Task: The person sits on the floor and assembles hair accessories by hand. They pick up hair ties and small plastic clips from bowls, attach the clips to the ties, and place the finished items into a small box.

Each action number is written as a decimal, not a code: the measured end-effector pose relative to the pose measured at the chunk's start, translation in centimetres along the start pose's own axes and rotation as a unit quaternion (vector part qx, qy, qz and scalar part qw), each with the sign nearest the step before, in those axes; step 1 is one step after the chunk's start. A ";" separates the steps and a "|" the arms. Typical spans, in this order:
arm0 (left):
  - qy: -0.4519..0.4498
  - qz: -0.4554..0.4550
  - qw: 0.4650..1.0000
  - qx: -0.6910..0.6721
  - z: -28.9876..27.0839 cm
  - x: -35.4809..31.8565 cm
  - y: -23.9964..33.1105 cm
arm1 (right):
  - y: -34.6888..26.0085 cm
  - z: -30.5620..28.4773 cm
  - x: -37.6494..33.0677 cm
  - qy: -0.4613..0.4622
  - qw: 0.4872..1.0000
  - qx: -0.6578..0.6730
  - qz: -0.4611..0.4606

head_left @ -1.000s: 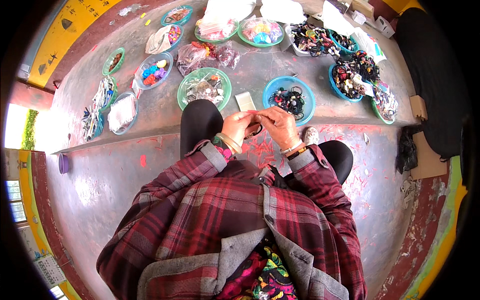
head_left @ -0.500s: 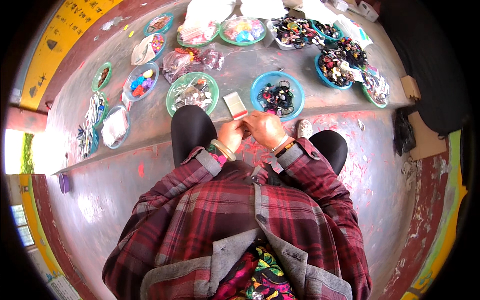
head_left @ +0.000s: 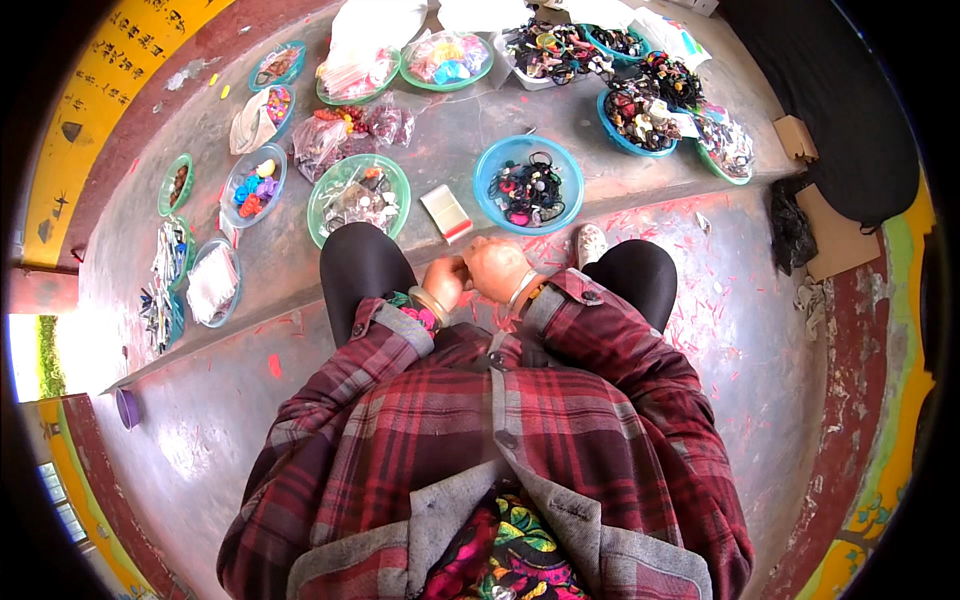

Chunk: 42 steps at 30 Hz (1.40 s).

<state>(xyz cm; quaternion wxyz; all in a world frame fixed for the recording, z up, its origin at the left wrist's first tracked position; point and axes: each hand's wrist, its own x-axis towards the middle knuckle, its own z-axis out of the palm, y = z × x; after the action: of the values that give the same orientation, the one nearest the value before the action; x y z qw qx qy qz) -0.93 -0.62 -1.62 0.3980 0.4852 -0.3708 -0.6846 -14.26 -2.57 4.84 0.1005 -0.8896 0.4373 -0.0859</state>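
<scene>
Keep your left hand [head_left: 447,283] and right hand [head_left: 497,268] curled together, contents hidden, blue bowl [head_left: 529,183] at twelve o'clock.

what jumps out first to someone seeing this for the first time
The two hands, left hand and right hand, pressed together between the knees, in red plaid sleeves. Beyond them, a blue bowl of dark hair ties and a green bowl sit on the concrete ledge, among many more colourful bowls.

Knees [head_left: 365,265] flank hands [head_left: 475,275]; blue bowl [head_left: 528,183] blocks ahead.
</scene>
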 end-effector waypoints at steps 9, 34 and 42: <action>-0.039 -0.027 0.999 -0.012 0.4 -0.2 0.5 | 0.7 0.1 0.1 -0.014 0.997 0.059 0.040; -0.051 -0.015 0.998 0.026 0.6 -0.1 0.1 | 0.4 -0.2 -0.6 -0.042 0.999 -0.025 0.025; -0.057 0.041 0.984 0.166 0.4 0.3 0.5 | 1.4 0.9 -0.4 0.048 0.998 0.012 0.029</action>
<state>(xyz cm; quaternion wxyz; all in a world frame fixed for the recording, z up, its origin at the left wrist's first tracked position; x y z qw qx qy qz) -1.24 -1.06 -1.15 0.3176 0.4890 -0.5207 -0.6236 -15.31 -2.96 3.57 0.0928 -0.8702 0.4660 -0.1304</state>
